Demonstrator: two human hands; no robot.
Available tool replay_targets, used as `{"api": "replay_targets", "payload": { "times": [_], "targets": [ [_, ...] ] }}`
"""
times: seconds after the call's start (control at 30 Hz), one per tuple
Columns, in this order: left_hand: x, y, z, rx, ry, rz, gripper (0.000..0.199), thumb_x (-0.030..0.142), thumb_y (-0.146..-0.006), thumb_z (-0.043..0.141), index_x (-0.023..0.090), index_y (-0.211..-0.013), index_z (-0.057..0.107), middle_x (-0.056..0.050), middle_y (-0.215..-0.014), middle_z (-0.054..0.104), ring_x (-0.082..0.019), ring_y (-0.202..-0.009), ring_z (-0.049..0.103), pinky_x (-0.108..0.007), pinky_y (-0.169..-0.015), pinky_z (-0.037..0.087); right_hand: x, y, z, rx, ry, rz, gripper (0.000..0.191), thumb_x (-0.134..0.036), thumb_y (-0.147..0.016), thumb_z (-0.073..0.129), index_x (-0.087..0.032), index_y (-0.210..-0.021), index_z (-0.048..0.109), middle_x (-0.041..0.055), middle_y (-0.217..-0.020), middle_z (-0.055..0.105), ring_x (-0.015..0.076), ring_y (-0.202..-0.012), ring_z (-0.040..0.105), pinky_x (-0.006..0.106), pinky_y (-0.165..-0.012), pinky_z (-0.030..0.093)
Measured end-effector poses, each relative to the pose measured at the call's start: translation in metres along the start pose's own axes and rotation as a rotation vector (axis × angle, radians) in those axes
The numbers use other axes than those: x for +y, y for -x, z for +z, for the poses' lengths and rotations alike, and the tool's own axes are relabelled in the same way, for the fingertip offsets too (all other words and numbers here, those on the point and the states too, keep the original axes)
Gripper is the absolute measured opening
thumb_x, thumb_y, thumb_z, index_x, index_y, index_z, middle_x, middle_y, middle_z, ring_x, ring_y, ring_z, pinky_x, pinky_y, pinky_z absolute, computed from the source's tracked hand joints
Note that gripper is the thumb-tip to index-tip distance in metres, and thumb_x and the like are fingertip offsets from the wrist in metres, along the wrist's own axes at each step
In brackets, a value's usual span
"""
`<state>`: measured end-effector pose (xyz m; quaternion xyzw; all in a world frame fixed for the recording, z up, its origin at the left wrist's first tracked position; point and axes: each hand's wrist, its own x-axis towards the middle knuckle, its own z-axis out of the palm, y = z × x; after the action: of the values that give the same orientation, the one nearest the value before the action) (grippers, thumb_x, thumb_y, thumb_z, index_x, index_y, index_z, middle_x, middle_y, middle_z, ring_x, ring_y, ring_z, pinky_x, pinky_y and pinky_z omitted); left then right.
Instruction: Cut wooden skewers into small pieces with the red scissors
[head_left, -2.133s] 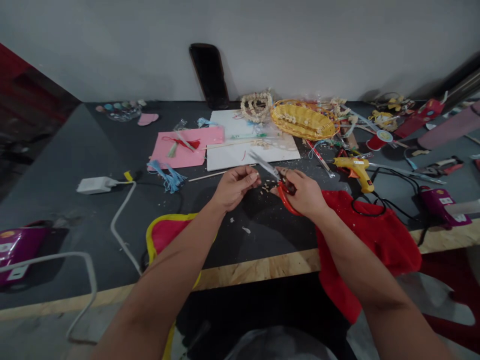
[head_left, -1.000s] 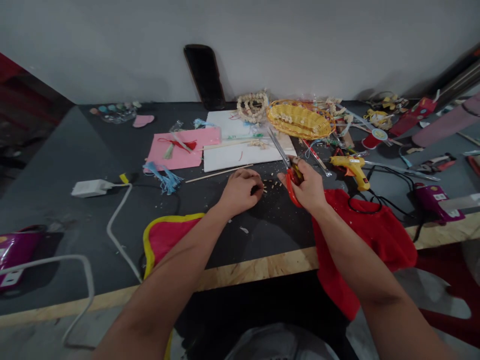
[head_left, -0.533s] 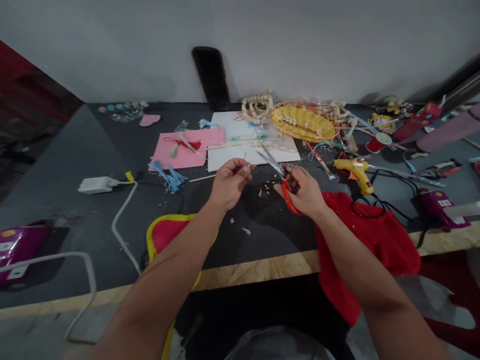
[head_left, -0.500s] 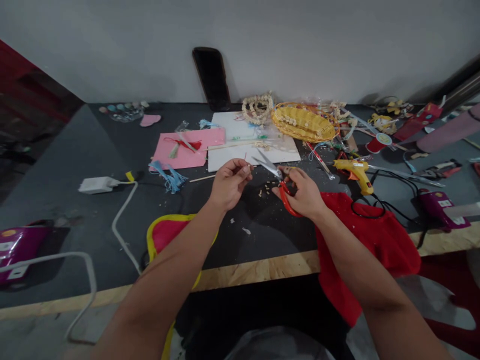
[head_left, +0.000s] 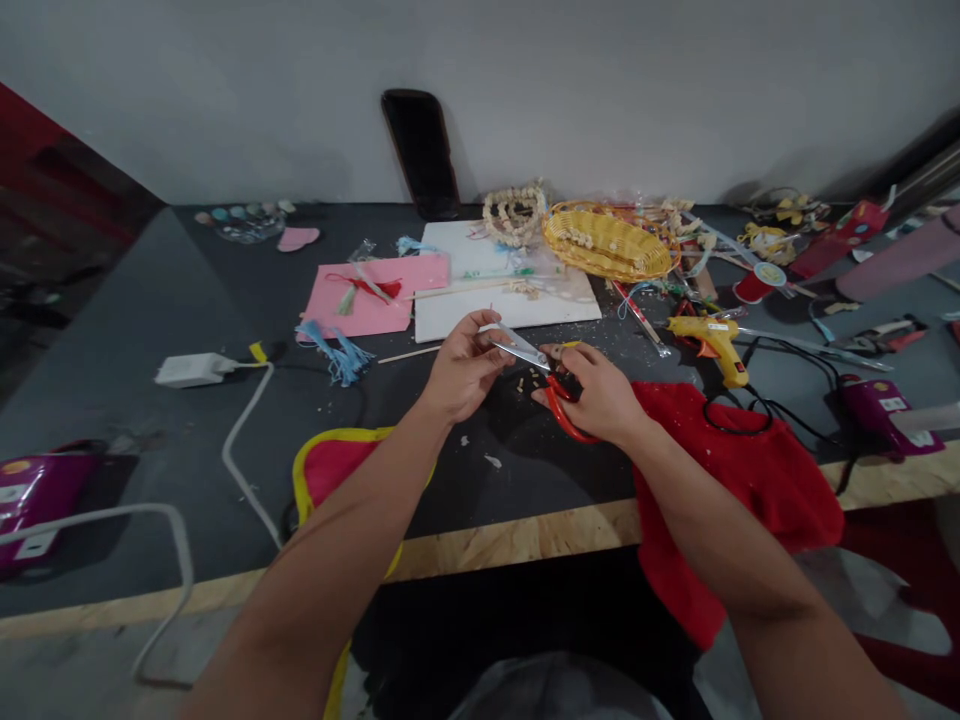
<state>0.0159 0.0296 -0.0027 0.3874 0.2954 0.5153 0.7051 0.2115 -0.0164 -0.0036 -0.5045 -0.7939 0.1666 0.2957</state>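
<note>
Red-handled scissors [head_left: 564,410] are in my right hand [head_left: 600,395], with its fingers round the handles. Their silver blades point left and meet the fingertips of my left hand [head_left: 466,370]. That hand is pinched closed; whatever it holds is too small to make out, though a thin dark tip shows above the fingers. Under the blades, several small pale bits [head_left: 521,385] lie on the dark tabletop [head_left: 480,490]. Just behind both hands is a white board [head_left: 450,322] with a thin stick across it.
A pink sheet [head_left: 322,305] and blue tassels [head_left: 341,358] lie left. A yellow wicker basket [head_left: 619,250] stands behind, and a phone [head_left: 421,155] leans on the wall. On the right are a yellow glue gun [head_left: 712,345], a red thread spool [head_left: 754,288] and red cloth [head_left: 720,465].
The scissors have moved left and a little down, so their blades now reach my left fingertips. The blades, spread apart before, look closer together.
</note>
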Motion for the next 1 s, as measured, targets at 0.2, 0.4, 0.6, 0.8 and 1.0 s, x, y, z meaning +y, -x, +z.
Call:
{"api": "replay_targets", "payload": {
  "times": [0.2, 0.4, 0.6, 0.8, 1.0],
  "targets": [
    [-0.002, -0.001, -0.004, 0.009, -0.035, 0.004, 0.052, 0.015, -0.057, 0.086, 0.02, -0.098, 0.053, 0.007, -0.067, 0.063, -0.007, -0.06, 0.061, -0.019, -0.063, 0.049, 0.0, 0.0, -0.002, -0.007, -0.001, -0.014, 0.043, -0.044, -0.081, 0.067, -0.022, -0.117, 0.06, 0.0099, -0.115, 0.066, 0.0251, -0.107, 0.061, 0.04, -0.093, 0.053],
    [-0.003, -0.002, -0.006, 0.001, -0.037, 0.02, 0.049, 0.017, -0.059, 0.085, 0.021, -0.095, 0.052, 0.007, -0.064, 0.063, -0.007, -0.059, 0.06, -0.018, -0.061, 0.047, -0.002, 0.001, -0.003, 0.02, 0.026, -0.028, 0.04, -0.041, -0.082, 0.066, -0.021, -0.117, 0.062, 0.0086, -0.111, 0.068, 0.0233, -0.1, 0.065, 0.035, -0.086, 0.054],
    [-0.004, -0.002, -0.007, 0.025, -0.144, 0.045, 0.05, 0.02, -0.059, 0.083, 0.021, -0.097, 0.05, 0.007, -0.067, 0.063, -0.009, -0.064, 0.061, -0.021, -0.066, 0.048, 0.001, 0.001, -0.003, 0.094, 0.033, 0.059, 0.044, -0.047, -0.083, 0.064, -0.021, -0.119, 0.062, 0.0064, -0.095, 0.07, 0.0204, -0.08, 0.065, 0.032, -0.073, 0.053],
    [-0.006, 0.003, -0.004, -0.062, -0.889, 0.157, 0.041, 0.013, -0.068, 0.068, 0.02, -0.106, 0.054, 0.001, -0.081, 0.068, -0.013, -0.076, 0.062, -0.029, -0.077, 0.048, 0.012, -0.005, -0.017, 0.427, -0.169, 0.189, 0.044, -0.047, -0.081, 0.066, -0.02, -0.115, 0.061, 0.0042, -0.091, 0.066, 0.0189, -0.079, 0.061, 0.035, -0.077, 0.052],
    [-0.008, 0.006, -0.006, -0.21, -1.262, 0.197, 0.05, 0.01, -0.072, 0.057, 0.02, -0.121, 0.052, -0.001, -0.089, 0.07, -0.019, -0.092, 0.062, -0.034, -0.087, 0.048, 0.013, -0.007, -0.017, 0.487, -0.31, 0.205, 0.043, -0.044, -0.079, 0.069, -0.02, -0.114, 0.06, 0.0028, -0.092, 0.065, 0.0172, -0.077, 0.06, 0.034, -0.076, 0.052]
  ]
}}
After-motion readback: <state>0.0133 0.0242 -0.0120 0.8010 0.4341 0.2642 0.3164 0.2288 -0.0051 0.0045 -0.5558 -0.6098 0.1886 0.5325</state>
